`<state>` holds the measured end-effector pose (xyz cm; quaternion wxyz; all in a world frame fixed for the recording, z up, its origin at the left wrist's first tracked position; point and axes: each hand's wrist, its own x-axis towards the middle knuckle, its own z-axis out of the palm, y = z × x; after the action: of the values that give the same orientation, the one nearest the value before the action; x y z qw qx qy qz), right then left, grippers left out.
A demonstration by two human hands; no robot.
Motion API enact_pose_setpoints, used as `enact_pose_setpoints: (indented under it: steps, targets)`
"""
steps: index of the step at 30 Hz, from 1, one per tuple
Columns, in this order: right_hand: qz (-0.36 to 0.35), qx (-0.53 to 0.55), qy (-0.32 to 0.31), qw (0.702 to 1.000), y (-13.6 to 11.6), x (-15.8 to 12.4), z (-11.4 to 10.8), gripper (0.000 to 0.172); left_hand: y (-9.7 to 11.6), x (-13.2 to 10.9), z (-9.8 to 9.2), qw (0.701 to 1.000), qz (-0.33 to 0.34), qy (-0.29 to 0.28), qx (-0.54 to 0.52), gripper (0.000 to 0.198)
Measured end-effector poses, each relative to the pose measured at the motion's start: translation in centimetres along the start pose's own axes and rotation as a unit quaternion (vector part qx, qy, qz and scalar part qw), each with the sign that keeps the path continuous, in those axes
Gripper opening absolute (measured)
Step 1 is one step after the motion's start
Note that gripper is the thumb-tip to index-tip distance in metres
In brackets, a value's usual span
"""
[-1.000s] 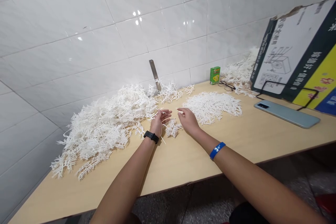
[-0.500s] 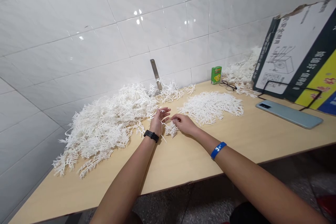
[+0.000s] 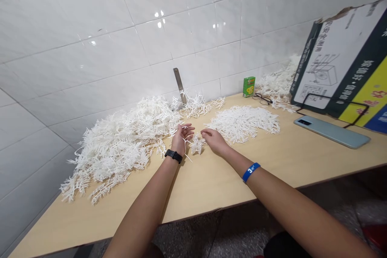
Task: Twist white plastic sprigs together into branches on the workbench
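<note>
My left hand (image 3: 181,139), with a black watch on its wrist, has its fingers curled around a white branched plastic piece (image 3: 186,151). The stem of this piece sticks out below the palm. A small clump of white branched pieces (image 3: 197,144) lies on the table between my two hands. My right hand (image 3: 214,141) is at the right side of that clump, thumb and fingers pinched together; whatever is between the fingertips is too small to make out. Left of my hands rises a big tangled heap of white branched pieces (image 3: 130,137). A flatter pile (image 3: 244,123) spreads beyond my right hand.
A metal ruler (image 3: 178,82) leans against the tiled wall. Along the back stand a green box (image 3: 249,86) and a pair of glasses (image 3: 263,98). A phone (image 3: 332,131), a black wire stand (image 3: 359,115) and a large carton (image 3: 338,60) are at the right.
My right hand has shifted slightly up and right, its fingertips drawing off the small clump. The left hand has moved a little left and still holds its piece.
</note>
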<state>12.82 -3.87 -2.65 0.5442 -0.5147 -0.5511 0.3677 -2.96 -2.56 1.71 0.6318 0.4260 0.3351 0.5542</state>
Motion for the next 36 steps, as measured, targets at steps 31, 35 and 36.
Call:
enact_pose_setpoints:
  steps: [31,35,36]
  targets:
    - [-0.228,-0.206,-0.257,0.916,-2.6,-2.8,0.4,0.022,-1.2,0.8,-0.6,0.998,-0.007,-0.034,0.044,0.047]
    - [-0.221,-0.182,-0.242,0.927,-2.3,-2.7,0.3,0.021,-0.8,0.4,-0.3,0.998,-0.007,-0.019,0.059,0.044]
    - [-0.214,-0.179,-0.238,0.931,-2.2,-2.7,0.3,0.020,-0.7,0.3,-0.3,0.998,-0.006,-0.015,0.065,0.044]
